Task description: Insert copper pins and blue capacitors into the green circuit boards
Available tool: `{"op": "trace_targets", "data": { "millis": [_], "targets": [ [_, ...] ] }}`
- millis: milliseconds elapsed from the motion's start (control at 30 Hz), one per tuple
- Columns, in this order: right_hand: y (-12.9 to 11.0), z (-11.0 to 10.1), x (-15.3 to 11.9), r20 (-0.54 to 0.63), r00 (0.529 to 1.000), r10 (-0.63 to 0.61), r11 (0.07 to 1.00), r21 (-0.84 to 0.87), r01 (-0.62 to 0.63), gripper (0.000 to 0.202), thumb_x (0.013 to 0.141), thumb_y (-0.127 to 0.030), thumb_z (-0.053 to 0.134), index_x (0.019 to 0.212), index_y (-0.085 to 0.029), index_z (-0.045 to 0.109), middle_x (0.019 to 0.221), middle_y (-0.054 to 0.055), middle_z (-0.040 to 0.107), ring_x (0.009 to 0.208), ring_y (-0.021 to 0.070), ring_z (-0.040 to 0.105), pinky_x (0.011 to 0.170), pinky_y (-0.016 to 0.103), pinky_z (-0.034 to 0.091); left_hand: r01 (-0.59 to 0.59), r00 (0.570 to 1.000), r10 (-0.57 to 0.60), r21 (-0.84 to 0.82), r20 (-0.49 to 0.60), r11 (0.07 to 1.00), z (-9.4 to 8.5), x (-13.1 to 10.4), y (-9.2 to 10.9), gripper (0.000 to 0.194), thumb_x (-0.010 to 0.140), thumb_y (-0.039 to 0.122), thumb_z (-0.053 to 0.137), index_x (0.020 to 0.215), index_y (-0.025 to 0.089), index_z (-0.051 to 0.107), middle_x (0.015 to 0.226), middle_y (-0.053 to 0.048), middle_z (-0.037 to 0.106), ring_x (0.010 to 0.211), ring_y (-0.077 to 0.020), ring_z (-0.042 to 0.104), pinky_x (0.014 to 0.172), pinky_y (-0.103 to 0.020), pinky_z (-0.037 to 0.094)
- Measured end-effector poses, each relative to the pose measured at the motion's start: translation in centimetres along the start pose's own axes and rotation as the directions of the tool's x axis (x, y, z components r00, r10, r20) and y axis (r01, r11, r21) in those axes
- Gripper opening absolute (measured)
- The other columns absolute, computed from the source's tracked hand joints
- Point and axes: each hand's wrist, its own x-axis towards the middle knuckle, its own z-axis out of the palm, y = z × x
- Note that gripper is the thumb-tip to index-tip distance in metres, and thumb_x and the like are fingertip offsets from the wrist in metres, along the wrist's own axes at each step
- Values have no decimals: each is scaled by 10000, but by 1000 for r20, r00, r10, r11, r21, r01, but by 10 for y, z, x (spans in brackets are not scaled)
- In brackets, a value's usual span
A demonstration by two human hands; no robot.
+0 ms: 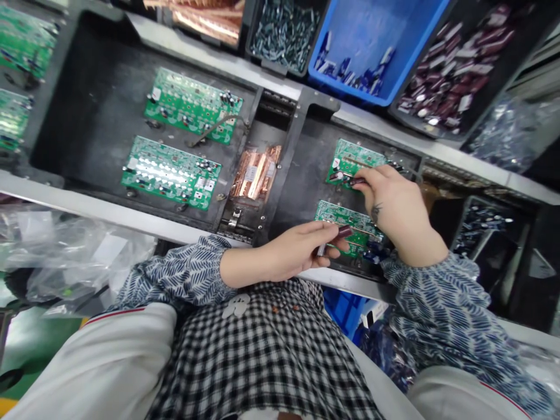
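My right hand (396, 204) reaches over the upper circuit board (359, 153) in the right-hand black tray and pinches a dark maroon capacitor (357, 181) at the board's lower edge. Whether its leads sit in the board cannot be made out. Another maroon capacitor (337, 175) is beside it on the board. Palm turned up, my left hand (301, 248) curls its fingers around a few maroon capacitors (345, 231), one showing at the fingertips. It hovers over the near edge of the lower circuit board (328, 211), covering part of it. Blue capacitors (374, 251) stand at that board's right end.
Two more green boards (192, 102) lie in the left black tray (100, 76). Copper strips (256, 174) fill the gap between trays. Along the back are a blue bin (371, 35) of blue capacitors, maroon capacitors (455, 70) and small metal parts (286, 35). Plastic bags (79, 251) lie front left.
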Motion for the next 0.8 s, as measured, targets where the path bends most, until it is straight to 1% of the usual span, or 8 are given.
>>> {"op": "trace_targets", "data": {
  "millis": [233,400,500,567,633,700,767,800],
  "targets": [
    [3,9,1,-56,997,-52,998,-30,50,325,1013,-367,500,1167,-175,712,1107,150,707,965,319,680,814,443,555,3,999,1,-89,47,996,-4,3,-1,279,1102,254,451,912,99,584,773,-3,551,561,-29,468,487,-132,299],
    [-13,-9,-25,-231,961,-149,946,248,207,413,971,-445,600,1321,-235,662,1222,138,703,1098,320,675,948,483,560,16,995,-3,-133,97,991,-7,8,-2,268,1101,266,448,928,96,561,741,18,491,533,-16,415,481,-110,280],
    [-25,-25,-49,-160,943,-290,826,456,332,294,958,-452,639,1200,-302,716,1078,59,752,969,257,716,881,417,590,-28,987,26,13,159,1000,-9,9,-2,287,1108,304,406,917,124,523,730,30,474,535,-25,384,494,-119,273],
    [-24,-29,-56,-97,939,-330,782,530,329,203,962,-446,645,1084,-316,742,955,21,764,868,228,728,820,387,598,-128,968,53,300,245,945,-13,-1,-1,269,1101,326,402,944,148,527,780,4,553,591,-53,456,544,-143,356],
    [-11,-25,-51,-147,967,-206,828,501,253,172,950,-447,662,1028,-315,740,928,15,771,850,234,729,815,402,593,-342,922,110,650,371,679,-23,-21,2,210,1078,336,456,1074,169,584,1006,-60,675,847,-116,621,767,-226,515],
    [8,-14,-39,-228,972,-49,909,392,138,175,950,-453,648,992,-307,733,966,49,778,916,276,722,873,458,569,-499,858,249,844,449,199,-39,-48,5,260,1047,317,523,1260,188,595,1352,-113,628,1244,-209,596,1094,-365,480],
    [27,0,-26,-248,968,20,957,285,53,229,971,-459,585,971,-278,727,1023,107,775,999,327,700,935,522,526,-343,772,492,916,402,-209,-63,-74,6,362,1030,286,531,1373,171,553,1540,-147,485,1440,-275,465,1223,-458,382],
    [34,6,-22,-233,972,27,966,255,34,261,976,-460,558,970,-259,724,1046,132,769,1025,345,688,951,545,508,-182,710,612,931,347,-316,-76,-84,7,400,1026,280,522,1404,150,528,1573,-169,440,1466,-301,438,1227,-493,377]
  ]
}}
